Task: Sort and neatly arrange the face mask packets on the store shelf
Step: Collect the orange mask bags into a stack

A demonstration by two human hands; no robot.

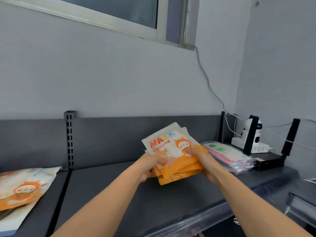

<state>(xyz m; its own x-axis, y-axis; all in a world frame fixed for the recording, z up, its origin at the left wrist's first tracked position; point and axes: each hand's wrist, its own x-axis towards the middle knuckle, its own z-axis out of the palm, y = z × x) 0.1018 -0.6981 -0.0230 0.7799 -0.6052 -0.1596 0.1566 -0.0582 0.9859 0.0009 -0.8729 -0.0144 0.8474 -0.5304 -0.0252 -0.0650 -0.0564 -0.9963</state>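
- The mask packets (172,151) sit bunched between the curled fingers of the left hand (148,168) and right hand (204,165), just above the shelf (111,194).
- They look light, floppy and probably slick through the blur, so grip both side edges.

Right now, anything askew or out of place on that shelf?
Yes. The orange mask packets gripped by the left hand and right hand are fanned, edges uneven. The packets at far left lie crooked, overlapping. A camera and router sit at the right end of the shelf.
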